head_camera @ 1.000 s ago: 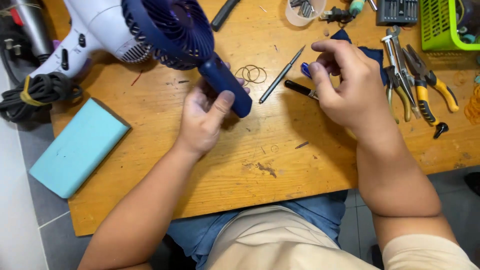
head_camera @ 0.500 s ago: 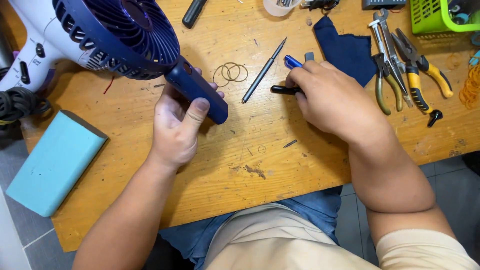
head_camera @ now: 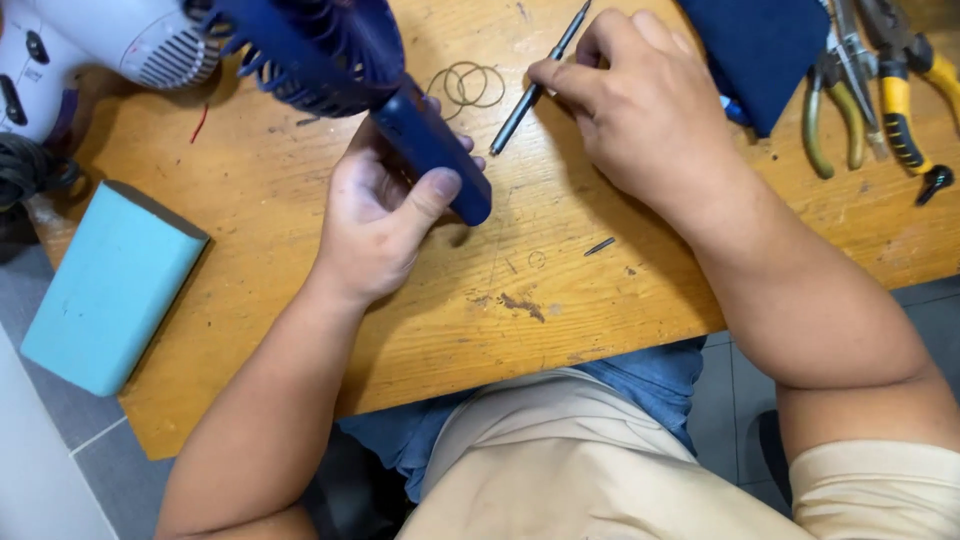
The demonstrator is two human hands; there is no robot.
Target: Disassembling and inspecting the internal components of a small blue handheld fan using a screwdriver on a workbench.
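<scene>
My left hand [head_camera: 385,215] grips the handle of a dark blue hand-held fan [head_camera: 430,150]. The fan's round grille head points to the upper left, above the wooden table [head_camera: 560,300]. My right hand [head_camera: 650,110] reaches over the table's far side. Its thumb and forefinger close on the shaft of a thin dark screwdriver [head_camera: 525,100], which lies slanted on the wood. Just left of the screwdriver, beside the fan handle, lie thin wire rings [head_camera: 465,85].
A white hair dryer [head_camera: 100,50] and its black cord [head_camera: 30,170] lie at the far left. A teal block [head_camera: 110,285] overhangs the table's left edge. A dark blue cloth [head_camera: 760,50], green-handled pliers [head_camera: 835,110] and yellow-handled pliers [head_camera: 895,100] sit at right. A small screw [head_camera: 600,245] lies mid-table.
My right hand has moved left, from a blue-tipped tool near the cloth to the thin screwdriver. The fan stays in my left hand, now closer in view.
</scene>
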